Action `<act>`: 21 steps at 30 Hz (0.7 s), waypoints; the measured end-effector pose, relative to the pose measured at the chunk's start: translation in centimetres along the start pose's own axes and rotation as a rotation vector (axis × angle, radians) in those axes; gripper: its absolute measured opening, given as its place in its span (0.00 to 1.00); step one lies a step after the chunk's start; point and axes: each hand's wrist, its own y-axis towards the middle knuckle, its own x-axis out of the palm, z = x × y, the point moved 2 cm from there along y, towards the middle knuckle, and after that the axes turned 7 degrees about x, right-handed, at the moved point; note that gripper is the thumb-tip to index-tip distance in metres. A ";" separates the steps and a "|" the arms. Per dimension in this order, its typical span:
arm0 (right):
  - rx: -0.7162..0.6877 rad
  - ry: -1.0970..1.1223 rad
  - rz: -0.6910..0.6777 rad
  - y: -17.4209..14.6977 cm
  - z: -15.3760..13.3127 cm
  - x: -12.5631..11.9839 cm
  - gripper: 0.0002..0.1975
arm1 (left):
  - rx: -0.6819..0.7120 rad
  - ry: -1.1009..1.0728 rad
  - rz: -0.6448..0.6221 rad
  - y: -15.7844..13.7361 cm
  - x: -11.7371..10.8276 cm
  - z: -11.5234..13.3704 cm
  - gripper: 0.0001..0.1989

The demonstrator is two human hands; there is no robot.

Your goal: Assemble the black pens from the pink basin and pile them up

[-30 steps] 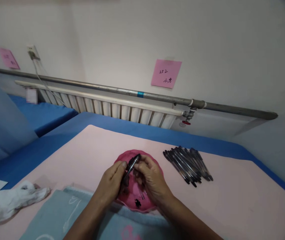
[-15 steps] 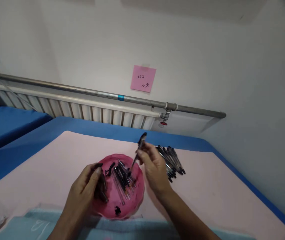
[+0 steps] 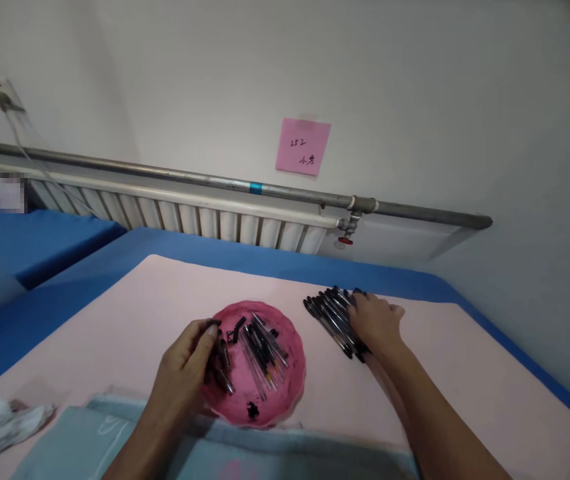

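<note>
My left hand (image 3: 187, 357) is at the left rim of a pink scalloped bowl (image 3: 292, 393), thumb and forefinger pinched on a small black pen cap (image 3: 213, 323). Beneath those fingers, several short dark pen parts (image 3: 223, 380) lie partly hidden. Inside the bowl are clear tubes (image 3: 253, 367), black pieces and a black smudge (image 3: 253, 409). On the right, my right hand (image 3: 377, 325) rests at the far right of a row of black pens (image 3: 332, 320). Its fingers curl down over a pen there, and the fingertips are partly hidden.
A pink mat (image 3: 165, 287) covers the blue-edged table (image 3: 205, 247). Light-blue cloth (image 3: 85, 433) lies along the near edge, with a white crumpled cloth (image 3: 2, 423) at left. Behind the table run a radiator (image 3: 225, 222) and a pipe with a red valve (image 3: 345, 241).
My right hand has moved right from above the bowl, carrying a pen to the row of pens. My left hand stays at the bowl's left side. The view has shifted slightly.
</note>
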 end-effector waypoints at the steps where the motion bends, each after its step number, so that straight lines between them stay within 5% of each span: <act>1: -0.015 0.004 0.009 -0.2 -0.5 -0.5 0.13 | 0.001 0.000 0.001 0.0 0.0 0.0 0.17; 3: -0.091 0.048 0.032 -1.1 -2.2 -1.8 0.14 | -0.001 -0.010 0.004 0.0 0.0 0.0 0.17; 5: -0.319 0.248 0.029 -2.7 -4.6 -3.2 0.13 | -0.001 -0.026 0.006 0.1 0.0 -0.1 0.17; 7: -0.533 0.398 -0.105 -4.9 -6.9 -4.0 0.11 | -0.001 -0.033 0.001 0.1 0.0 -0.1 0.17; 10: -0.728 0.329 -0.221 -7.7 -9.2 -3.7 0.09 | 0.024 -0.035 -0.005 0.0 0.0 -0.2 0.16; 21: -0.715 0.060 -0.226 -9.6 -11.4 -1.9 0.09 | 0.058 -0.024 -0.037 0.0 0.3 -0.4 0.13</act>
